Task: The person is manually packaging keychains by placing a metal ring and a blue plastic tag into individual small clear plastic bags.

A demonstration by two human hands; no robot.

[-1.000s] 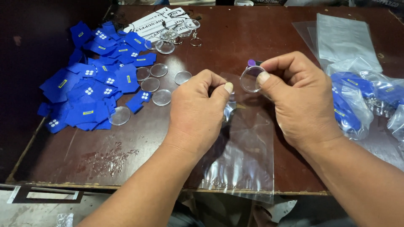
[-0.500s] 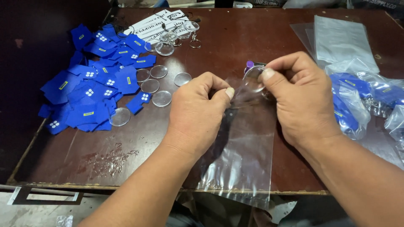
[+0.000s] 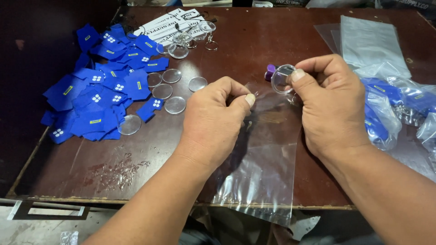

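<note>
Left hand (image 3: 217, 119): thumb and forefinger pinched narrow on the upper edge of a clear bag (image 3: 265, 168), which lies flat on the counter (image 3: 245, 50) and hangs past its near edge. Right hand (image 3: 330, 102): closed around a round clear disc (image 3: 282, 78), thumb pressed on its rim, held just above the bag's mouth and just right of the left hand's fingertips. Purple piece (image 3: 270, 71): touching the disc on its far left side, beyond the right hand's thumb. Loose clear discs (image 3: 171, 75): several, scattered on the counter left of the left hand and beyond it. Blue tags (image 3: 102, 97): a heap farther left of those discs, well apart from both hands. Keyrings with clear rounds (image 3: 196, 34): far side of the counter, beyond the left hand, resting on white printed strips (image 3: 169, 23). Empty clear bags (image 3: 368, 41): stacked beyond the right hand. Filled bags (image 3: 386, 115) with blue contents: just right of the right hand.
</note>
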